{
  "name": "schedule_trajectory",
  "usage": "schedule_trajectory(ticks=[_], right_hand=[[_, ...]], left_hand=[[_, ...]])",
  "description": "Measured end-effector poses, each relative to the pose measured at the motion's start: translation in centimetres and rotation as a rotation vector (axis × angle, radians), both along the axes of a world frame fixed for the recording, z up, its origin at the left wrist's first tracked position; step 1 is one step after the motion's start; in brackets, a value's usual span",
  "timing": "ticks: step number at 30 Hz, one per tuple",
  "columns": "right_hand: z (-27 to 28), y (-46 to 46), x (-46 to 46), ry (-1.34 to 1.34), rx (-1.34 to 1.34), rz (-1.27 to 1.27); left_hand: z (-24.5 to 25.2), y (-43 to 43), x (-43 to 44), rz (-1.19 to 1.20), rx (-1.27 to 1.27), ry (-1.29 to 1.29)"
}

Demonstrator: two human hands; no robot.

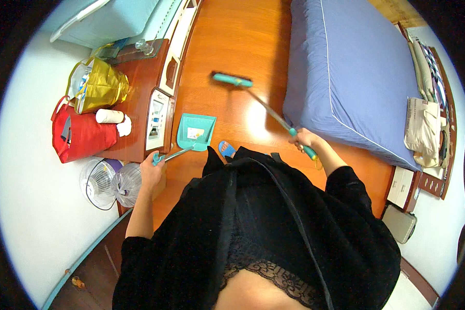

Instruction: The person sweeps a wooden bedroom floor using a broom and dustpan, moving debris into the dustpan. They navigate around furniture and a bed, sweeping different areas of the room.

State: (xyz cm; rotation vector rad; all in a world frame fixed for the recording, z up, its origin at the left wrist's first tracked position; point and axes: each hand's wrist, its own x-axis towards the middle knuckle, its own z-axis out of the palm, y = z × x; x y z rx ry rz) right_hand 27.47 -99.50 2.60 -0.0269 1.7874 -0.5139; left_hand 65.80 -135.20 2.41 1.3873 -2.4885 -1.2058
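Observation:
My left hand point(152, 169) grips the handle of a teal dustpan point(206, 123), whose pan is by the wooden cabinet. A label is stuck inside the pan. In my right hand point(307, 138) is the handle of a broom point(272, 112) with a teal head and dark bristles. The broom head point(232, 80) is out ahead of me, over the wooden floor point(232, 42), beyond the dustpan and apart from it. Whether the bristles touch the floor I cannot tell. A foot in a blue slipper point(226, 148) shows beside the dustpan.
To the left, a wooden cabinet point(139, 81) bears a gold bag point(104, 83), a red bag point(87, 133) and a white bottle point(109, 116). A fan point(97, 182) stands near my left forearm. A bed with a blue cover point(364, 69) fills the right side.

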Motion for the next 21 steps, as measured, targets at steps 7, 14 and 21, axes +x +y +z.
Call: schedule_trajectory(ticks=[7,14,21], right_hand=[[-3.7,-0.1,-0.9,-0.001,0.102,-0.266],[-3.3,6.3,5.5,0.015,0.209,-0.001],[-1.5,8.3,5.9,-0.141,0.033,0.303]], left_hand=[[-1.5,-0.7,-0.8,-0.060,0.023,-0.031],[-1.1,1.5,-1.7,-0.077,0.022,-0.132],[0.0,3.8,-4.1,-0.102,-0.089,-0.182]])
